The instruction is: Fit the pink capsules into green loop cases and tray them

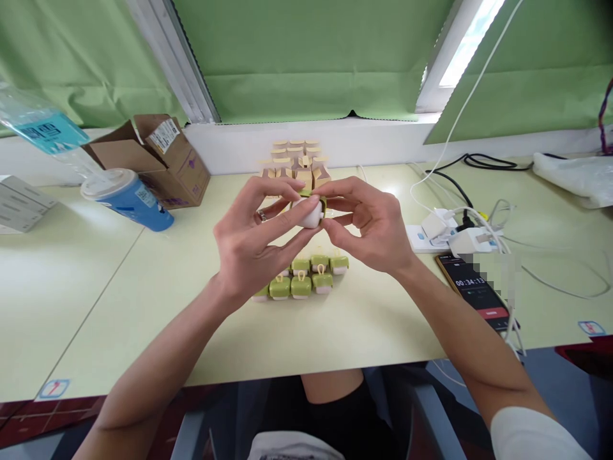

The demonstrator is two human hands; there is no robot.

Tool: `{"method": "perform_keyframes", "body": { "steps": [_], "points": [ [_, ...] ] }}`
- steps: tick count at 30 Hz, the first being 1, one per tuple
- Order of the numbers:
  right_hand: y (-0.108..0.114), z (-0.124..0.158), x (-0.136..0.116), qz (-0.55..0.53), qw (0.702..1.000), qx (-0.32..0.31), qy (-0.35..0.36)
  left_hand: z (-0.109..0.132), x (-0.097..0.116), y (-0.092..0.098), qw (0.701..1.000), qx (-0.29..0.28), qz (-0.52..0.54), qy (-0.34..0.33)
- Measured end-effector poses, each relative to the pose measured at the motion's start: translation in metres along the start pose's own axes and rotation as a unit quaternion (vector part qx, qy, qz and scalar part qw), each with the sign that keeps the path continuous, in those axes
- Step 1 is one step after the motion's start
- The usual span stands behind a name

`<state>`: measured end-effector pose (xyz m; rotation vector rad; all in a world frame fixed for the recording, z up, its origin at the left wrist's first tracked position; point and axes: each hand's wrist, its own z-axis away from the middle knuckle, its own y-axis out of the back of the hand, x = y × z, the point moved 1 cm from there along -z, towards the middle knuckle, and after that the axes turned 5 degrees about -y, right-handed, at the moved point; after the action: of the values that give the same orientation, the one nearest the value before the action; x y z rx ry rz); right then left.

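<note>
Above the middle of the table, my left hand (pixel 258 233) pinches a small white case (pixel 312 217) with rounded corners. A green cover (pixel 324 203) sits around part of it, and my right hand (pixel 366 223) has its fingertips closed on that cover's edge. How far the cover goes over the case is partly hidden by my fingers. Below my hands, several small green-and-white cases (pixel 301 286) stand in rows on the table (pixel 364 319), some with a pale loop on top. Behind my hands stand several small open cardboard boxes (pixel 302 172), their flaps raised.
At the left are an open brown carton (pixel 184 166), a blue cup (pixel 138 201) and a tilted clear bottle (pixel 52 131). To the right lie a white power strip (pixel 416 239) with plugged-in chargers, loose cables and a phone (pixel 472 287) showing a timer. Green blinds (pixel 311 57) hang behind.
</note>
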<state>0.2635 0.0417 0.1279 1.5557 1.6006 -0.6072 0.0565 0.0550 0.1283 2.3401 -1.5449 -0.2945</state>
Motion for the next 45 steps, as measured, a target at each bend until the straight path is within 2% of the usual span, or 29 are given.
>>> {"method": "perform_keyframes", "body": {
  "steps": [8,15,22,25,28,41,45],
  "points": [
    [-0.012,0.007,-0.010,0.071,0.993,0.094,0.003,0.000,0.005,-0.005,0.997,-0.036,-0.041,-0.046],
    [-0.013,0.008,-0.012,0.049,0.993,0.106,-0.031,0.001,0.005,-0.009,0.998,-0.006,-0.021,-0.058],
    [-0.016,0.008,-0.010,0.024,0.993,0.113,-0.032,0.001,0.005,-0.008,0.998,-0.022,-0.042,-0.050],
    [-0.014,0.007,-0.010,0.017,0.994,0.102,-0.042,0.001,0.002,-0.005,0.998,-0.042,-0.036,-0.024],
    [-0.010,0.007,-0.010,0.005,0.996,0.067,-0.058,0.001,0.000,-0.002,0.998,-0.053,-0.040,-0.003],
    [0.002,0.002,-0.014,-0.042,0.997,0.005,-0.067,-0.002,0.000,0.002,0.998,-0.044,-0.031,-0.014],
    [0.001,0.002,-0.011,-0.040,0.997,0.020,-0.061,-0.003,0.002,0.001,0.999,-0.036,-0.014,-0.012]
  ]
}}
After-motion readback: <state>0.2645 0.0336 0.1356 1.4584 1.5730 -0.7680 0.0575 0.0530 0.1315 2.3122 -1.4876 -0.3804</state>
